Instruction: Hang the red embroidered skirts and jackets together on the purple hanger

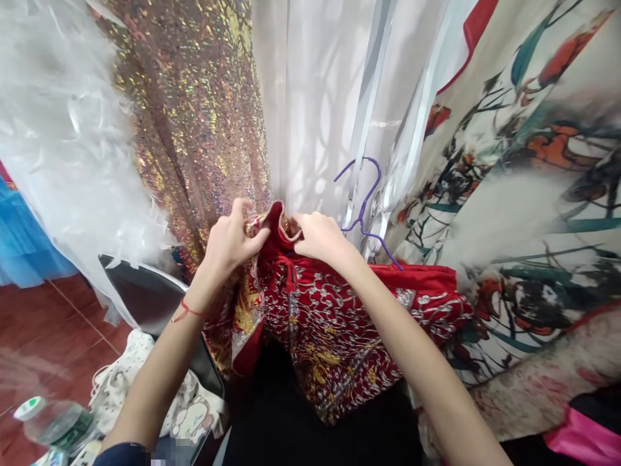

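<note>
A red garment (pixel 330 323) with silver and gold embroidery hangs in front of me. My left hand (pixel 230 239) pinches the left side of its collar. My right hand (pixel 320 236) grips the right side of the collar, knuckles up. A purple hanger (pixel 361 217) sticks up just right of my right hand, its arm running behind the red cloth. A thin red string circles my left wrist.
Hanging clothes crowd around: white feathery fabric (pixel 63 129), a gold sequin dress (pixel 194 110), sheer white cloth (pixel 315 97), a painted floral robe (pixel 524 194). A dark chair (pixel 145 298) holds a printed bag (pixel 145 388). A plastic bottle (pixel 53 424) lies lower left on the red floor.
</note>
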A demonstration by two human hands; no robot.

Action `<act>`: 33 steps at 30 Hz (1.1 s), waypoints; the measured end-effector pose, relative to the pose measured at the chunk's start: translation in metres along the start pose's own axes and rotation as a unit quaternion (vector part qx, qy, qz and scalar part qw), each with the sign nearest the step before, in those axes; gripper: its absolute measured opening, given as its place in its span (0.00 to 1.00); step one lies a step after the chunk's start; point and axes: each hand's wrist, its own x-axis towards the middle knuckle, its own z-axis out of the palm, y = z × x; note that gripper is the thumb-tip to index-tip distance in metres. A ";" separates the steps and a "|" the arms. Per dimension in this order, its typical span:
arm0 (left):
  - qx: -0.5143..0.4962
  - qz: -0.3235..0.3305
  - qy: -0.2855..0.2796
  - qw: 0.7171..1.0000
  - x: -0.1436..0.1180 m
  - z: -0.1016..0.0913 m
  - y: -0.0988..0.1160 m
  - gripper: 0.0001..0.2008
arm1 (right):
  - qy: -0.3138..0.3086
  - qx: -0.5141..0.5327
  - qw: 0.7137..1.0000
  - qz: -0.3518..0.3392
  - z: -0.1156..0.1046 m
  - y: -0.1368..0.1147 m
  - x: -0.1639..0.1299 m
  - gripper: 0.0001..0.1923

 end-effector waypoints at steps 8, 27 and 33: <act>-0.210 0.142 -0.237 0.938 0.030 0.041 -0.010 0.22 | 0.171 -0.045 0.977 -0.117 0.012 0.006 -0.046 0.14; -0.269 0.041 -0.358 0.893 0.072 0.037 0.076 0.29 | -0.064 0.228 0.971 0.018 0.012 0.111 -0.086 0.24; -0.363 -0.045 -0.359 0.859 0.058 0.036 0.080 0.35 | -0.154 0.395 0.906 0.020 0.033 0.114 -0.079 0.29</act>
